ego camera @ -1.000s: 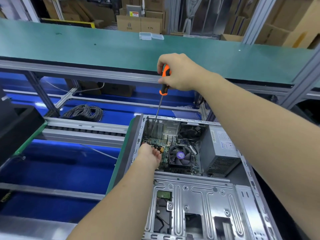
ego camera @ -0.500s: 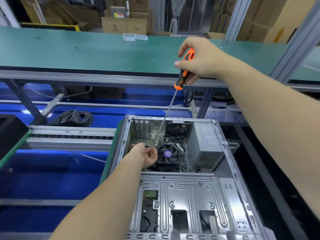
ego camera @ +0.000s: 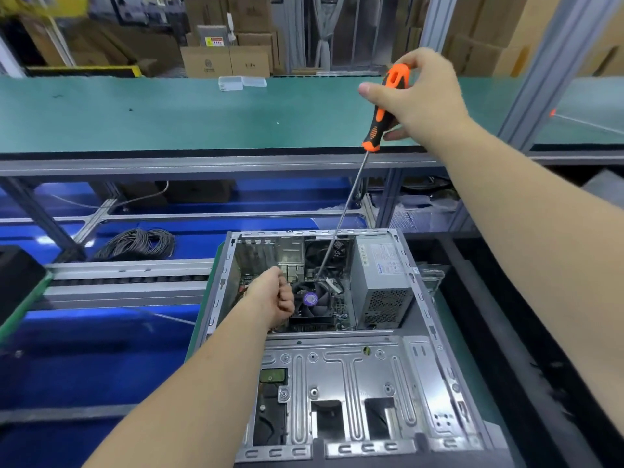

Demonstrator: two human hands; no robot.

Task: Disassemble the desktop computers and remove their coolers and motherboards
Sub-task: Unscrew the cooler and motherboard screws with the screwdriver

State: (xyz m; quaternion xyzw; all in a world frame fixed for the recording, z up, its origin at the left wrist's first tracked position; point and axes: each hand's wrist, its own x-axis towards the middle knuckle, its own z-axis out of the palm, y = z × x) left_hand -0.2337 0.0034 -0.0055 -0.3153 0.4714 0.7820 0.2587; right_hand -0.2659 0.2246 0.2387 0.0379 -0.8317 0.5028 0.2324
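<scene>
Now unscrewing the cooler (ego camera: 312, 300), mid-frame inside the open case (ego camera: 422, 373), by the look of it. Left hand (ego camera: 273, 297) beside the fan, fingers curled; whether pinching anything, cannot tell. Right hand (ego camera: 422, 96), upper right, gripping the screwdriver (ego camera: 381, 113), tip at the cooler's corner. Next, probably: seating the tip squarely on the screw.

The open computer case (ego camera: 341, 383) lies on a green-edged pallet (ego camera: 202, 319). Behind, a green bench (ego camera: 135, 113) carries two small clear plastic boxes (ego camera: 241, 83).

No legible text: print on power supply label (ego camera: 385, 260), cardboard boxes (ego camera: 224, 62) and red-yellow sign (ego camera: 214, 41) too blurred
</scene>
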